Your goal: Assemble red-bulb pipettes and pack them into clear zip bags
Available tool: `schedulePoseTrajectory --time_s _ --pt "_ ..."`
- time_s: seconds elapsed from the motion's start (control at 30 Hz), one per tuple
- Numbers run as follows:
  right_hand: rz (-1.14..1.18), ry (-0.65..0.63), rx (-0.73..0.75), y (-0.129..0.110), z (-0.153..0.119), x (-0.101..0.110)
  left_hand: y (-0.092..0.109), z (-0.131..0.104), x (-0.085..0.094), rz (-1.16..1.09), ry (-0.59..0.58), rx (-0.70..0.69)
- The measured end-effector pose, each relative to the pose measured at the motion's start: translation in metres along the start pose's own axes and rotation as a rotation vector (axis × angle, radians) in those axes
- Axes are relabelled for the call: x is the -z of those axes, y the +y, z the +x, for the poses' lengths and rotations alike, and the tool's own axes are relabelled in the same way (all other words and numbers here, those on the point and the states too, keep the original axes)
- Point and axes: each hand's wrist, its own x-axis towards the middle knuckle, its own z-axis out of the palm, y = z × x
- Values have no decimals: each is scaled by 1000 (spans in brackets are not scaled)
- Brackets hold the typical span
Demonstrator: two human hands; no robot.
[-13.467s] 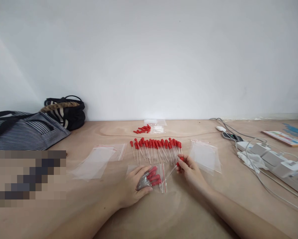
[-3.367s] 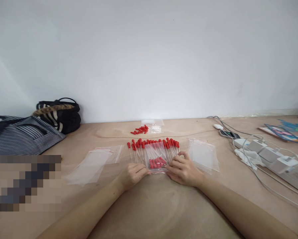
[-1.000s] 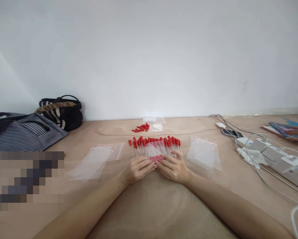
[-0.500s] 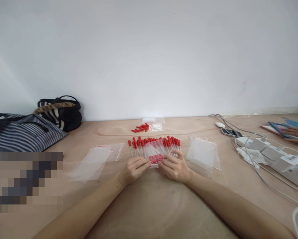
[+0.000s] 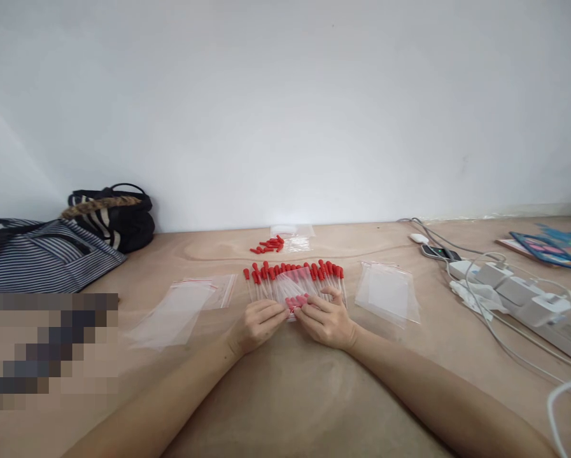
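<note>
The table (image 5: 295, 407) is spreading under the fingers (image 5: 272, 312) and all around them. Well to the left of the fingers and a little farther, a striped bag (image 5: 51, 251) is lying; well to their right, a group of white plugs (image 5: 543, 312) is standing. Nearer on the left, but apart from the fingers, a stack of flat plastic bags (image 5: 170, 318) is resting. Just beyond the fingers, a row of droppers (image 5: 321, 273) is stretching from left to right, with red tops pointing away. Near the fingers on the right, a second stack (image 5: 393, 292) of such bags is lying.

The left hand (image 5: 258, 324) and the right hand (image 5: 330, 323) are coming together, and the fingers of both are pinching the near edge of one clear bag (image 5: 291, 280). This bag is extending straight ahead from the fingers, over the droppers; its long axis, I judge, is running away from them. Neither hand is nearer, as both are touching it, the right one covering more. Whether its seal is closed, I cannot tell. Farther ahead, loose red bulbs (image 5: 270, 245) are lying. Smallest, the bagged tops (image 5: 296, 301) are showing just beyond the fingertips.
</note>
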Motion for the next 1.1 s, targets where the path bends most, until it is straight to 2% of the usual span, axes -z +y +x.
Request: schedulePoseTrajectory --time_s 0.17,0.3,0.5,0.7,0.87,0.97,1.1 --pt "8 23 61 0 -1 -1 2 -1 -4 55 -17 -46" --pt "-19 -11 83 1 -2 1 2 -2 -5 64 -46 -74" --pt "-53 -48 138 12 -10 9 3 0 -3 38 -1 -55" --pt "-96 -58 79 31 -29 25 3 2 4 40 -2 9" --pt "-104 -54 24 33 -30 28 4 1 3 47 1 66" --pt "-27 -63 -38 33 -27 25 4 0 2 77 -63 160" --pt "252 -103 -132 31 -26 22 5 -2 -4 50 -207 220"
